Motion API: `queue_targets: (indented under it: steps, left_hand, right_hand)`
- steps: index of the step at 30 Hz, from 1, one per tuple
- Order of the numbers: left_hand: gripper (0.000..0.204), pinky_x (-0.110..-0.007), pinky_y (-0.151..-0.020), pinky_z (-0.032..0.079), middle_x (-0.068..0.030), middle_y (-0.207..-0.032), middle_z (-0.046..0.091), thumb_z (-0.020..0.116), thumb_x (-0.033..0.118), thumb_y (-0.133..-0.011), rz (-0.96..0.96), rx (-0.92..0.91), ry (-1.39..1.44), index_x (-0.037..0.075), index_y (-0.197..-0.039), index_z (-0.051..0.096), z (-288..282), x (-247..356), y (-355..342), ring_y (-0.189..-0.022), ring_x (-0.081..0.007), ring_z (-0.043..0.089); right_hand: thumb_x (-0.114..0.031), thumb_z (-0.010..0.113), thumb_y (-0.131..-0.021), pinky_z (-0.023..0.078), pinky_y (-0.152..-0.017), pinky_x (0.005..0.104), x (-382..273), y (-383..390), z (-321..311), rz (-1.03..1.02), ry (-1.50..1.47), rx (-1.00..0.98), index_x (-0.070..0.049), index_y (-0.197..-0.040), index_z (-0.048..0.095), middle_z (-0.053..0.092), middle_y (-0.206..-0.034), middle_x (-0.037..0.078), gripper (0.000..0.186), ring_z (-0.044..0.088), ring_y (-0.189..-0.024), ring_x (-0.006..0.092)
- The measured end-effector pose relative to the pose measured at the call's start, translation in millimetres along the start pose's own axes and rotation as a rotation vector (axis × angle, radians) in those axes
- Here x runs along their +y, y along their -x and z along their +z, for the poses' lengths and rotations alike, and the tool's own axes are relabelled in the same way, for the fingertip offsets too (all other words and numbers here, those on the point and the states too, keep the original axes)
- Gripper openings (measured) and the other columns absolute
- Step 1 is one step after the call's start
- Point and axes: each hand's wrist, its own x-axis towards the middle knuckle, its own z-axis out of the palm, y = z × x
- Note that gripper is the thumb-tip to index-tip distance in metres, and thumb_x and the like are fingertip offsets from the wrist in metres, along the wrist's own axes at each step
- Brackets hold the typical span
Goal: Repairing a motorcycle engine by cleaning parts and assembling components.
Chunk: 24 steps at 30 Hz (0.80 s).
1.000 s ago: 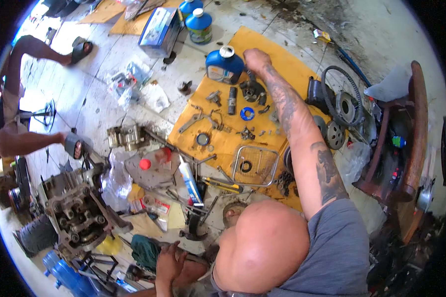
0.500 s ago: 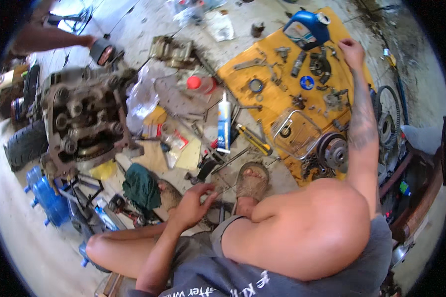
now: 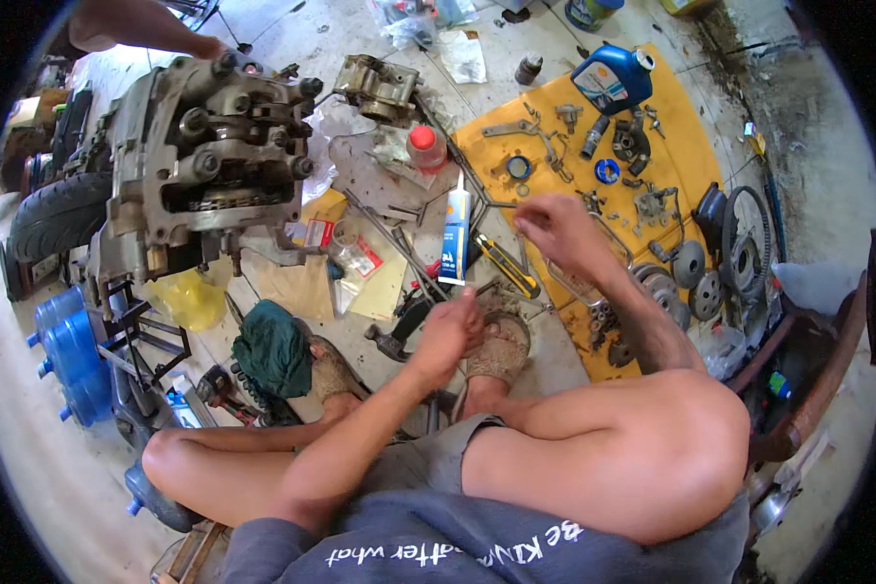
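I sit on the floor with my knees up. My left hand [image 3: 448, 333] hovers over my sandalled foot [image 3: 501, 348], fingers curled inward; whether it holds anything is hidden. My right hand [image 3: 555, 229] hangs at the near edge of a yellow mat [image 3: 696, 161], fingertips pinched together, and I cannot see anything between them. A white sealant tube [image 3: 455, 234] and a yellow utility knife [image 3: 508, 265] lie just left of that hand. Small metal engine parts are scattered over the mat.
A dismantled engine [image 3: 204, 165] stands at the left beside a tyre [image 3: 54, 214]. A blue oil bottle [image 3: 613, 78], a toothed ring [image 3: 749, 255], a red-capped bottle [image 3: 425, 146], a green cloth [image 3: 274, 348] and blue jugs [image 3: 68, 350] surround me. Another person's arm [image 3: 136, 29] shows at top left.
My right hand has drawn back from the far side of the yellow mat to its near edge. My left hand has lifted off the floor tools and curled. The view has swung left.
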Motion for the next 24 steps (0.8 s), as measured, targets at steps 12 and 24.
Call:
queue_targets:
  steps: [12, 24]
  left_hand:
    - [0.021, -0.024, -0.069, 0.049, -0.0058, -0.086, 0.061, 0.048, 0.008, -0.098, 0.264, 0.825, -1.058, -0.003, -0.112, 0.059, 52, 26, 119, -0.077, -0.0108, 0.057]
    - [0.022, -0.025, -0.072, 0.050, -0.0075, -0.089, 0.063, 0.047, 0.014, -0.101, 0.236, 0.856, -1.092, -0.003, -0.107, 0.060, 70, 18, 129, -0.075, -0.0121, 0.058]
  right_hand:
    - [-0.013, 0.057, -0.081, 0.053, -0.081, 0.0420, 66, -114, 35, -0.640, 0.754, -0.437, -0.008, -0.094, 0.068, 0.063, -0.100, 0.008, 0.018, 0.062, -0.097, 0.0314]
    - [-0.017, 0.053, -0.083, 0.052, -0.073, 0.0372, 75, -100, 34, -0.907, 0.974, -0.490, -0.007, -0.098, 0.055, 0.059, -0.089, 0.007, 0.019, 0.059, -0.089, 0.0254]
